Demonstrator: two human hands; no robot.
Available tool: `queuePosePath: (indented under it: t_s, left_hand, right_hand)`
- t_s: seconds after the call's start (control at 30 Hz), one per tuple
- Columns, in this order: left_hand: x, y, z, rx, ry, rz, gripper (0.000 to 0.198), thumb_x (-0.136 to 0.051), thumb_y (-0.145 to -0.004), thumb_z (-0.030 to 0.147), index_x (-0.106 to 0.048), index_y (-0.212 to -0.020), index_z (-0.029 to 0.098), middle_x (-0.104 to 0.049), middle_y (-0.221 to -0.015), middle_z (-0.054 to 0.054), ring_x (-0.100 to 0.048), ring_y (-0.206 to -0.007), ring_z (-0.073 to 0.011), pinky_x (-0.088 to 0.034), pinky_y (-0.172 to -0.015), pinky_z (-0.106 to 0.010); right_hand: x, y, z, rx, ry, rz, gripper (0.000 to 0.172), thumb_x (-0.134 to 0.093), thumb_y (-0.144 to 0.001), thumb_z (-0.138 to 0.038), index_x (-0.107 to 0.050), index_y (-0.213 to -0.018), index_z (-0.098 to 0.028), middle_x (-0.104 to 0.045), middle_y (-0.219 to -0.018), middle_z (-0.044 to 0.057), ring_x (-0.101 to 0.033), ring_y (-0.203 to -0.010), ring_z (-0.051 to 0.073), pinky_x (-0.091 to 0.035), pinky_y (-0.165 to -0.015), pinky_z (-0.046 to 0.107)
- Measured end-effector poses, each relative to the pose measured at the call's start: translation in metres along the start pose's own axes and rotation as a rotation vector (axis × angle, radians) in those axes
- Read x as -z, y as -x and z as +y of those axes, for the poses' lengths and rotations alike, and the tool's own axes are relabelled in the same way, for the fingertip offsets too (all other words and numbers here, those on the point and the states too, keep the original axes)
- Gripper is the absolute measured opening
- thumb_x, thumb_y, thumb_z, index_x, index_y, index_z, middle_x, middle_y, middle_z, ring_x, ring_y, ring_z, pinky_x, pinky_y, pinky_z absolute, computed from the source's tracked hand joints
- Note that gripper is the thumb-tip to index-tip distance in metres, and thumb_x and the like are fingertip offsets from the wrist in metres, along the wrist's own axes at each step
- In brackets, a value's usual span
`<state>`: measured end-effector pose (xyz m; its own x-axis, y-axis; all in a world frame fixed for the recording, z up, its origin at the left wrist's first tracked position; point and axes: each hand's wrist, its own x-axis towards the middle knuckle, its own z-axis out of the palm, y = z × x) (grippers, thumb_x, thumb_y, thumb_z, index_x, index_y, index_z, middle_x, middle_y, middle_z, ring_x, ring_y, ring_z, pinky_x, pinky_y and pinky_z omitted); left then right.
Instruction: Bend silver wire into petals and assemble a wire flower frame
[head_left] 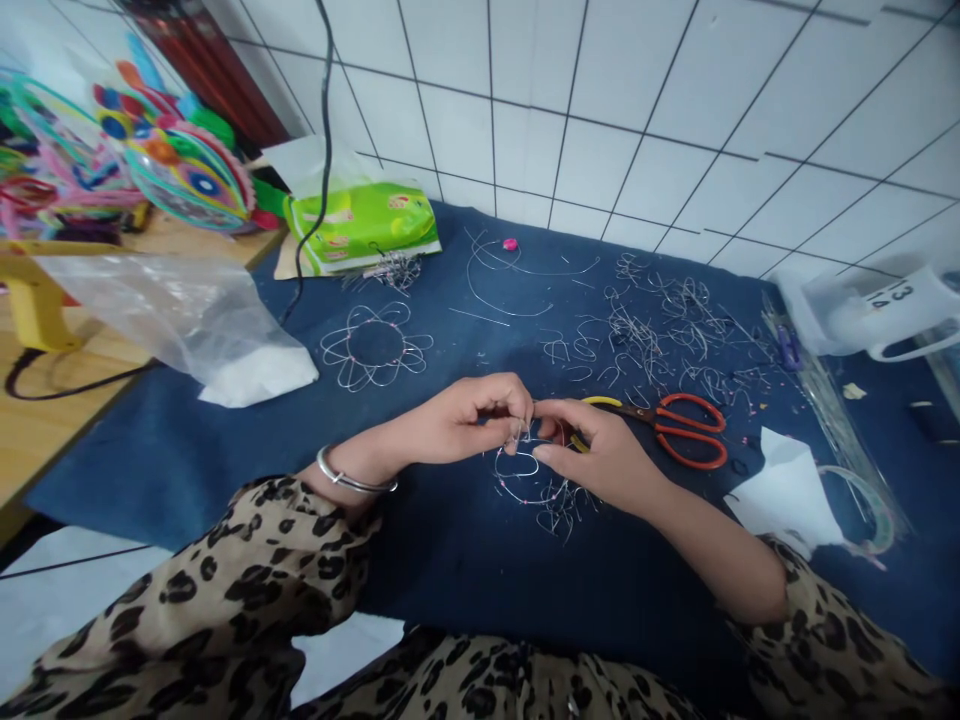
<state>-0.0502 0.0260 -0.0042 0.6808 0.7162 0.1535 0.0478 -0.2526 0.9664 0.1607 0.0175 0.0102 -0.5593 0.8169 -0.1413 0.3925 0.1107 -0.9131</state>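
My left hand (480, 420), with a silver bangle at its wrist, pinches part of a wire ring (525, 498) dotted with small pink spots. Close against it, my right hand (600, 455) also has its fingers closed around the wire work; the exact grip is partly hidden. Below the right hand lies a small heap of bent wire pieces (564, 515). Just beyond that hand rest red-handled scissors (686, 428) and a yellow-handled tool (600, 401), mostly covered by my fingers. A wire flower shape (352, 360) with several looped petals lies flat to the left.
Loose bent wires (637, 325) spread across the blue cloth (450, 580). A green tissue pack (367, 225), a plastic bag (255, 370) and a yellow glue gun (37, 300) are at left. At right stand a white jug (885, 305), white paper (787, 490) and a tape roll (885, 510).
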Motion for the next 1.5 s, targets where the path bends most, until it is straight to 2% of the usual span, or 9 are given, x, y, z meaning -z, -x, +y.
queuePosePath:
  t_s: [0.27,0.6,1.07,1.33,1.5]
  left_hand:
    - [-0.001,0.0,-0.001,-0.003,-0.076,0.002,0.004,-0.048,-0.087,0.011,-0.05,-0.089,0.014,-0.057,-0.077,-0.002,-0.056,-0.066,-0.009,-0.046,-0.06,-0.023]
    - [-0.003,-0.002,-0.001,-0.027,-0.195,0.032,0.008,-0.049,-0.083,0.007,-0.052,-0.085,0.013,-0.057,-0.082,-0.004,-0.055,-0.068,-0.0094,-0.045,-0.062,-0.024]
    - [0.0,-0.002,-0.002,-0.006,-0.241,0.06,0.002,-0.052,-0.083,0.013,-0.052,-0.083,0.014,-0.057,-0.082,-0.003,-0.054,-0.071,-0.0104,-0.045,-0.064,-0.024]
    - [0.0,-0.002,-0.002,-0.022,-0.289,0.065,0.001,-0.052,-0.085,0.015,-0.053,-0.083,0.014,-0.058,-0.084,-0.004,-0.055,-0.075,-0.0115,-0.045,-0.067,-0.025]
    - [-0.001,-0.003,-0.002,-0.046,-0.325,0.093,0.002,-0.053,-0.083,0.012,-0.054,-0.083,0.014,-0.058,-0.087,-0.005,-0.055,-0.079,-0.0128,-0.046,-0.072,-0.028]
  right_hand:
    - [-0.005,-0.001,0.002,0.022,0.074,0.057,0.029,-0.06,-0.073,-0.019,-0.059,-0.102,-0.02,-0.054,-0.082,0.0,-0.051,-0.075,0.013,-0.043,-0.071,0.027]
    - [-0.008,-0.001,0.005,0.018,0.086,0.091,0.025,-0.061,-0.073,-0.018,-0.06,-0.098,-0.02,-0.051,-0.078,-0.001,-0.049,-0.072,0.012,-0.042,-0.067,0.026]
    - [-0.01,-0.001,0.009,0.058,0.105,0.138,0.03,-0.062,-0.074,-0.015,-0.062,-0.103,-0.021,-0.053,-0.078,-0.001,-0.05,-0.071,0.011,-0.044,-0.067,0.026]
    - [-0.01,0.0,0.011,0.003,0.073,0.131,0.034,-0.061,-0.074,-0.018,-0.059,-0.108,-0.02,-0.058,-0.082,0.0,-0.052,-0.07,0.011,-0.046,-0.069,0.028]
    - [-0.011,0.001,0.011,-0.013,0.025,0.16,0.028,-0.062,-0.073,-0.02,-0.056,-0.1,-0.019,-0.059,-0.083,0.001,-0.054,-0.072,0.012,-0.046,-0.069,0.028]
